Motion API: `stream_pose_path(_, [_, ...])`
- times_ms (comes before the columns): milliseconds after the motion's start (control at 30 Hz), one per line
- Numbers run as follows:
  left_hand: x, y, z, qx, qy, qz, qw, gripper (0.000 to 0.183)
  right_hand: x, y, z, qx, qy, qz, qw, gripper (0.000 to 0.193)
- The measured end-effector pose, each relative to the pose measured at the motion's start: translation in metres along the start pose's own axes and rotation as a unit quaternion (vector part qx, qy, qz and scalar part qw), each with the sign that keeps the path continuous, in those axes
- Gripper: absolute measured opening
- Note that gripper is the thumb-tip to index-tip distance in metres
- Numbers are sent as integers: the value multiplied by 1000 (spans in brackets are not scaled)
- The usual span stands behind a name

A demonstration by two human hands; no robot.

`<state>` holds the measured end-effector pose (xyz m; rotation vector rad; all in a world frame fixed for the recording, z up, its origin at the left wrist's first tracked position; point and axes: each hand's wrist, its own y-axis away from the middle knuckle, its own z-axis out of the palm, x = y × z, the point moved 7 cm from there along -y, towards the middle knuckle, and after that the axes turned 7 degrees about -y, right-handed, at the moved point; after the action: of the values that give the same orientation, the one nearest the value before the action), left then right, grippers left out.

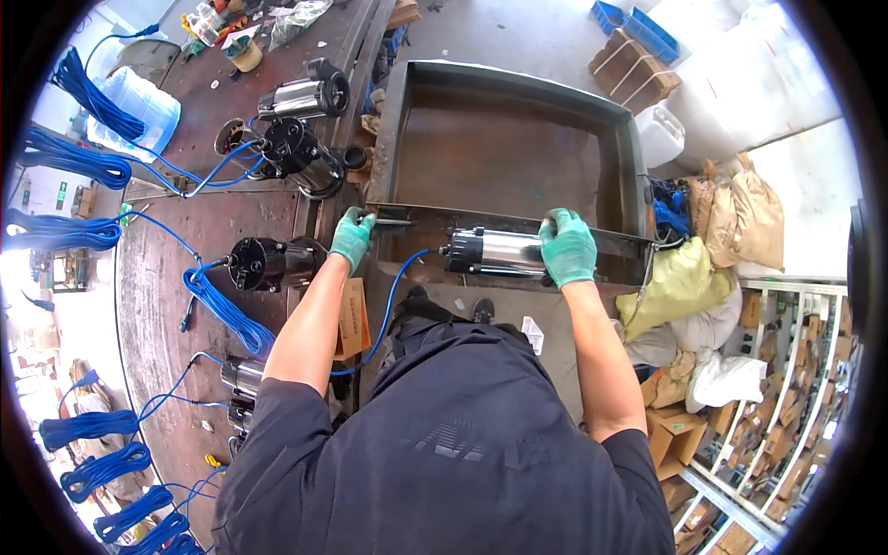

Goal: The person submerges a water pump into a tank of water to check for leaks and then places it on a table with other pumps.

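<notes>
A submersible pump [499,252] with a polished steel body, black ends and a blue cable lies horizontally along the near edge of a metal water tank [407,157]. My right hand [568,248], in a green glove, is closed round the pump's right end and hides it. At the tank's near left corner, my gloved left hand [351,239] has its fingers closed on a slim grey metal tool [393,222], which points right; its exact kind is unclear. The pump's blue cable [393,301] curves down past my left forearm.
Several other pumps [264,265] stand or lie on the dark workbench [153,305] at left, with coiled blue cables [83,231]. Yellow-green sacks [671,287] and a shelf rack [786,398] of boxes are at right. A cardboard box [352,319] sits below my left forearm.
</notes>
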<state>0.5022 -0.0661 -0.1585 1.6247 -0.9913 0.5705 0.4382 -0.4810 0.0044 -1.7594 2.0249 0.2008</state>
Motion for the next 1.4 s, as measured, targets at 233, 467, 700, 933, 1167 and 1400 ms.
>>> stream_pose_path(233, [69,91,8,44,-138,304,942,18,-2,5,-1,18,7,1,1000,14])
stream_pose_path(467, [37,76,37,-46,-44,248,967,17,-9,1,-3,21,28,-9,999,14])
stream_pose_path(700, [37,75,40,-72,-37,217,973,18,-3,3,-1,17,38,6,999,14])
stream_pose_path(933, [27,63,44,-84,-35,188,978,28,-7,2,-3,19,43,13,999,14])
stream_pose_path(1167, [2,63,55,-235,55,-178,954,38,-3,1,-1,12,48,20,999,15])
stream_pose_path(1400, [8,60,57,-190,51,-99,975,32,-3,0,0,10,56,26,998,16])
